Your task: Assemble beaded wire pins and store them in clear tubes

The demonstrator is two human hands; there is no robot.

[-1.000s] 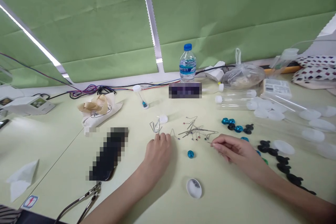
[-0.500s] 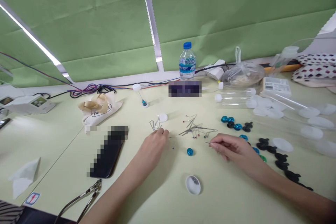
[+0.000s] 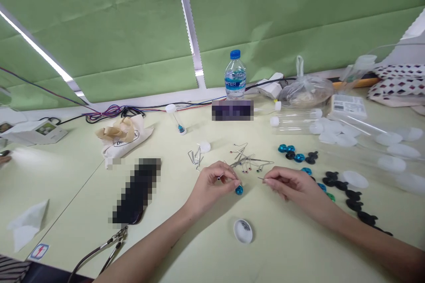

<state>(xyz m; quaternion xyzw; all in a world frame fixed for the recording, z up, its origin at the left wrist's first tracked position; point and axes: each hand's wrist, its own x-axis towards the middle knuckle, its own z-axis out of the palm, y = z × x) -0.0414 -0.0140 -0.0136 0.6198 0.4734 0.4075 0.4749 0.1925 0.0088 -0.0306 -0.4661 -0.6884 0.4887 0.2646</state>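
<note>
My left hand [image 3: 215, 183] has its thumb and fingertips pinched together beside a shiny blue bead-like disc [image 3: 239, 190] on the table. A thin wire [image 3: 219, 178] with a small dark end shows among its fingers. My right hand [image 3: 287, 182] pinches a thin metal rod [image 3: 260, 178] whose tip points left. Beyond both hands lies a loose pile of bent metal wires [image 3: 247, 161], some with small coloured ends. Short bent metal pieces [image 3: 195, 157] lie by a white round cap [image 3: 205, 147]. Nearer me is a white shallow cap [image 3: 243, 231] with small dark bits inside.
Blue and black discs [image 3: 332, 179] are strewn to the right, before clear tubes [image 3: 297, 120] with white caps. A water bottle [image 3: 235, 77] stands at the back. A black phone [image 3: 136, 194] and a cloth pouch [image 3: 126, 136] lie left, near a capped tube [image 3: 175, 119].
My left hand has moved right, from beside the short bent metal pieces to the blue disc. My right hand has stayed nearly in place with its rod. The view has shifted slightly.
</note>
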